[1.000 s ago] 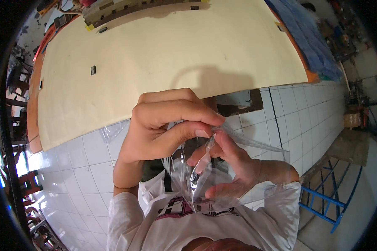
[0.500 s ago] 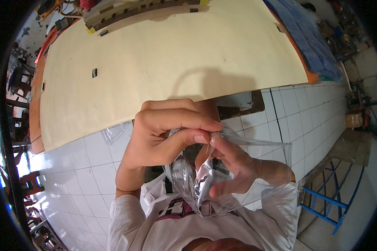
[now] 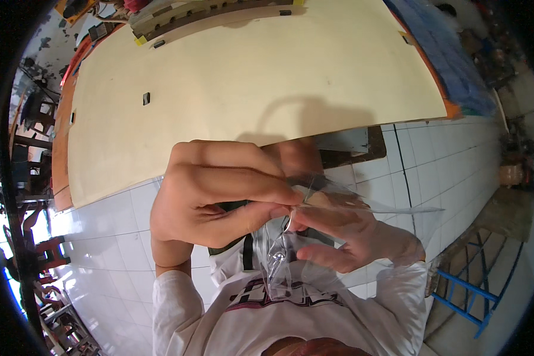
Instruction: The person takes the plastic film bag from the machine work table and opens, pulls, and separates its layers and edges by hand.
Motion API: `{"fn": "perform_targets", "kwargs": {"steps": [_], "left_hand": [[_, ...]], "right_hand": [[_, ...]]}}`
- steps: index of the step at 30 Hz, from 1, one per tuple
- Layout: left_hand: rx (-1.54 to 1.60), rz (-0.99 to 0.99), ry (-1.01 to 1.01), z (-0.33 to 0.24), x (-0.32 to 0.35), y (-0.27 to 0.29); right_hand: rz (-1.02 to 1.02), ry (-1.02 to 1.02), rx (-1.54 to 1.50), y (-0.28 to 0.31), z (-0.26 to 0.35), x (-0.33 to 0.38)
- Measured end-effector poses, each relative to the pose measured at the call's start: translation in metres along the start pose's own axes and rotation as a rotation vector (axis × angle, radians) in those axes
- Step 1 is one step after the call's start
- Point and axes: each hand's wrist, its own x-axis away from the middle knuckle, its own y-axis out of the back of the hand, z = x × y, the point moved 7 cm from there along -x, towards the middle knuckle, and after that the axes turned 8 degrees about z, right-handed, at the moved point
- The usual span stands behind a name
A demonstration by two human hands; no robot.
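Observation:
A clear, thin plastic bag or sheet [image 3: 277, 264] hangs in front of my chest, crumpled and shiny at its lower left. My left hand [image 3: 210, 190] is closed, with thumb and index finger pinching the upper edge of this plastic. On the right, my right hand [image 3: 350, 237] shows through the clear plastic, its thumb held apart from its fingers. The fingertips of this hand reach the spot where the left one pinches. Whether the right hand is inside the plastic or only behind it, I cannot tell.
Beyond my hands stands a table topped with a cream sheet [image 3: 237, 77]. Small dark pieces [image 3: 146, 98] lie on it, and a long slotted bar [image 3: 213, 16] sits at its far edge. Blue sheeting [image 3: 439, 53] covers the right end. A blue metal frame [image 3: 469, 289] stands lower right on the floor.
My left hand has moved slightly left and nearer the camera, still pinching the plastic. The plastic's right part has swung and looks narrower. The table has shifted a little right in view.

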Motion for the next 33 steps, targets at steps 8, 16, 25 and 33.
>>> {"fn": "perform_targets", "kwargs": {"steps": [8,16,25,33], "left_hand": [[-0.089,-0.098,-0.301,-0.010,0.012,-0.003],[-0.005,0.018,-0.348,-0.008,0.013,-0.006],[0.021,0.008,-0.388,0.001,0.017,-0.012],[0.000,0.009,-0.358,-0.001,0.020,-0.012]], "right_hand": [[-0.073,0.057,0.387,-0.006,-0.002,0.006],[-0.172,0.088,0.648,-0.004,0.002,0.002],[-0.170,0.026,0.699,-0.004,-0.002,0.005],[-0.174,0.031,0.670,-0.002,0.004,-0.002]]}}
